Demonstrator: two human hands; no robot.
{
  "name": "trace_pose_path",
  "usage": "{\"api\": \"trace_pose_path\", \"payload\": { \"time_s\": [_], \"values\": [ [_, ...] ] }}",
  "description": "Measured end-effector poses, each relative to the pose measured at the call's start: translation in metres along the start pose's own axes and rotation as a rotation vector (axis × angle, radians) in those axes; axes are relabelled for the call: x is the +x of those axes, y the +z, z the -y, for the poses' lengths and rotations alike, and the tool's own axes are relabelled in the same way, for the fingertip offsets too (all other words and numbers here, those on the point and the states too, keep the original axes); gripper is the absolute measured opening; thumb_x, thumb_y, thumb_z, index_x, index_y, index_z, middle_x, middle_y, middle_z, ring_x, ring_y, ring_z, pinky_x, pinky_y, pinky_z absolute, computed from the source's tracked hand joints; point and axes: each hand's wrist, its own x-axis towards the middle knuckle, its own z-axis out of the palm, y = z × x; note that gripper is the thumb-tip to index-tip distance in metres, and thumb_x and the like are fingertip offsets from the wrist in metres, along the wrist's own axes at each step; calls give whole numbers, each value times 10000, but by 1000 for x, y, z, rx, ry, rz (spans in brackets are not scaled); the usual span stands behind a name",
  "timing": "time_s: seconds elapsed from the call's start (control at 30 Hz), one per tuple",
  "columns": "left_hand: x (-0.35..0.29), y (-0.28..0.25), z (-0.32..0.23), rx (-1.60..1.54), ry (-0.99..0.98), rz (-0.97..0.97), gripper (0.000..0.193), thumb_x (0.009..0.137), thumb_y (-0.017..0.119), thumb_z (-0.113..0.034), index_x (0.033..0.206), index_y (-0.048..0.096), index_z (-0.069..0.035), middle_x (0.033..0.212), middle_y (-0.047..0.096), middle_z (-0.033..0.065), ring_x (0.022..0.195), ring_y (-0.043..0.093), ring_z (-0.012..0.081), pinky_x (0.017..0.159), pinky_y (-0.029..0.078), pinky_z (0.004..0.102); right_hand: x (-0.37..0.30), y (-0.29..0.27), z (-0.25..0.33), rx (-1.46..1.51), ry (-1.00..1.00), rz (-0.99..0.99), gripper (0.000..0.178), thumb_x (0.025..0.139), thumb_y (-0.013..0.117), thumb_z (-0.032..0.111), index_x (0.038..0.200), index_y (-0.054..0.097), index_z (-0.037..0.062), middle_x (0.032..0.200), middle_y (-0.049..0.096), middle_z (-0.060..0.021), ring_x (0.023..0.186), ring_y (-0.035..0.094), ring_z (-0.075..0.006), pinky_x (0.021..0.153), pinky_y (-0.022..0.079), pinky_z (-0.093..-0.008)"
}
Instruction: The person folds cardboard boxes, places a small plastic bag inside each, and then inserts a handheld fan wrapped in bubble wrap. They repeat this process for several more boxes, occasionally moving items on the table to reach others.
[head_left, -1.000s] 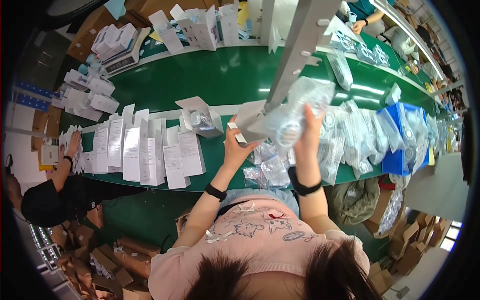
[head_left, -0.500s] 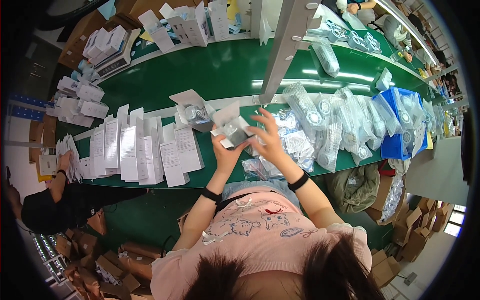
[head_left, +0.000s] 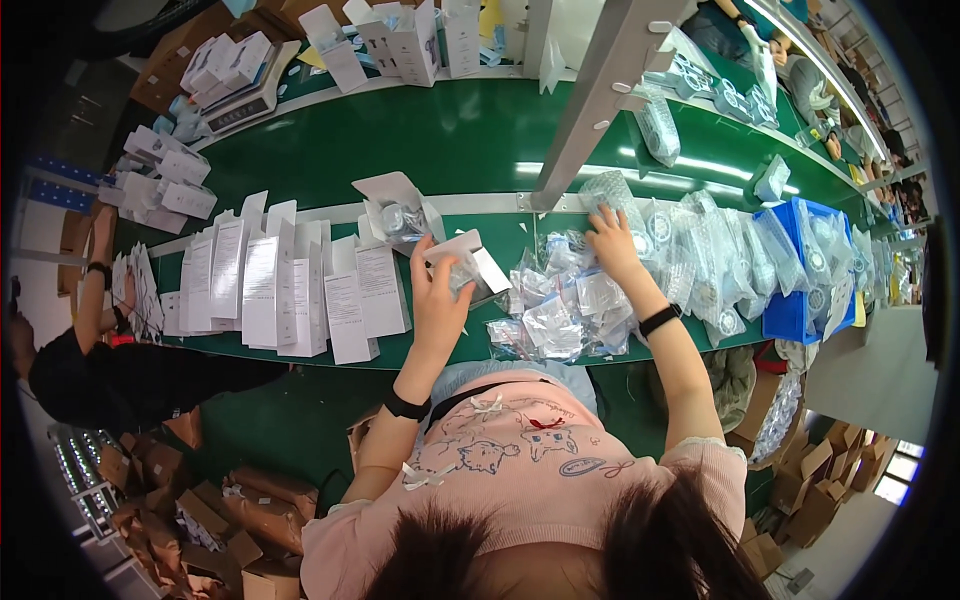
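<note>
My left hand (head_left: 437, 295) is wrapped round a small white cardboard box (head_left: 487, 262) with its flap up; something in clear plastic shows inside. Fingers stretched apart, my right hand (head_left: 613, 243) reaches onto a bubble-wrapped package (head_left: 606, 187) at the left end of a row of such packages. Whether its fingertips grip the wrap is not plain. Between my hands lies a pile of small clear plastic bags (head_left: 560, 318). Just beyond my left hand stands another open white box (head_left: 402, 215) with a plastic-wrapped item in it.
Upright white boxes (head_left: 270, 290) line the green table to the left. A blue bin (head_left: 787, 315) of wrapped packages stands at the right. A metal post (head_left: 590, 105) rises beyond my right hand. At the far left a person in black (head_left: 95, 370) handles white boxes.
My right hand has let go of the white box and moved right to the bubble-wrapped packages. My left hand keeps the box, which sits slightly lower at the table.
</note>
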Motion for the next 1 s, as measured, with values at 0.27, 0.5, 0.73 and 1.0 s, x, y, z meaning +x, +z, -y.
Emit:
{"api": "trace_pose_path", "payload": {
  "time_s": [0.27, 0.5, 0.73, 1.0],
  "values": [
    [-1, -4, 3, 114, 68, -18, 248, 614, 665, 2, 812, 517, -20, 1110, 415, 168, 992, 445, 327, 772, 393, 333, -17, -90, 17, 738, 246, -25, 403, 640, 638, -12, 1011, 517, 86, 957, 510, -63, 862, 528, -209, 642, 446, -348],
    [5, -4, 16, 34, -46, -38, 162, 618, 645, 12, 695, 502, 15, 818, 494, 117, 709, 503, 262, 594, 392, 313, 1, -111, 122, 1291, 18, -466, 497, 723, 559, -39, 1184, 407, 65, 906, 548, -61, 748, 571, -187, 661, 475, -292],
    [10, -10, 23, -36, 21, -47, 120, 649, 603, 37, 689, 490, 23, 678, 482, 106, 593, 497, 248, 532, 385, 300, 23, -95, 123, 773, -592, -269, 337, 669, 555, 1, 989, 478, 72, 874, 527, -76, 721, 552, -265, 776, 447, -400],
    [9, -13, 21, -106, -49, 25, 122, 661, 583, 51, 722, 480, 32, 744, 498, 140, 638, 533, 306, 538, 409, 330, 39, -109, 112, 675, -542, -319, 286, 618, 601, 17, 882, 540, 109, 785, 548, -46, 822, 532, -261, 893, 386, -436]
  ]
}}
